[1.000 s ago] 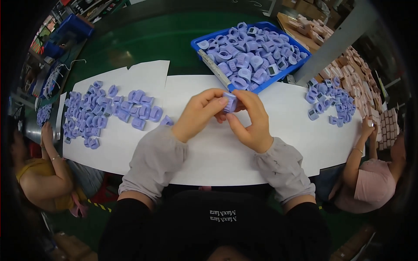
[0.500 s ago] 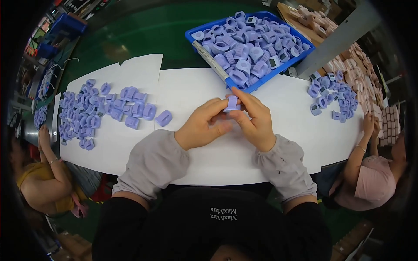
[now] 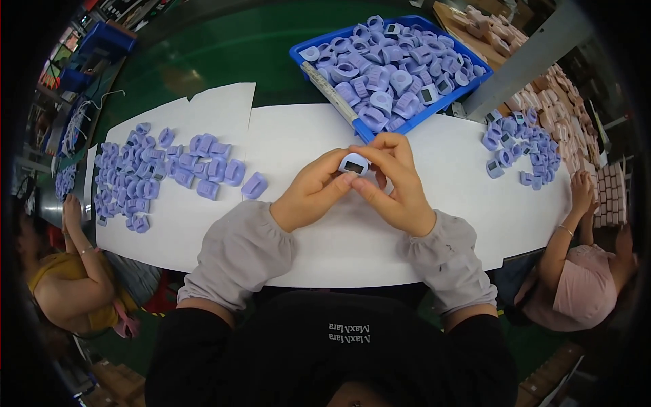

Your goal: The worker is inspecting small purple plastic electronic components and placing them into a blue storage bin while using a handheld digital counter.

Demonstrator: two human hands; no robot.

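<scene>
A lavender finger counter (image 3: 354, 165) with a small dark display is held over the white table sheet (image 3: 325, 251), its display turned up. My left hand (image 3: 308, 193) pinches its left side with thumb and forefinger. On its other side, the thumb and forefinger of my right hand (image 3: 401, 197) hold it too. Nearest to my left hand lies a single lavender counter (image 3: 255, 185), beside a spread pile of similar counters (image 3: 139, 169). Beyond my right hand stands a blue bin (image 3: 447, 102) heaped with more of them.
Another heap of lavender counters (image 3: 539, 152) lies at the right. A grey post (image 3: 522, 71) rises beside the bin. Pinkish pieces (image 3: 576, 129) are stacked past it. Co-workers sit at both sides, one in a yellow top (image 3: 57, 275), one in a pink top (image 3: 586, 288).
The counter has been turned so that its display now faces up. My left thumb and forefinger have closed on it, and my right fingers have shifted around it.
</scene>
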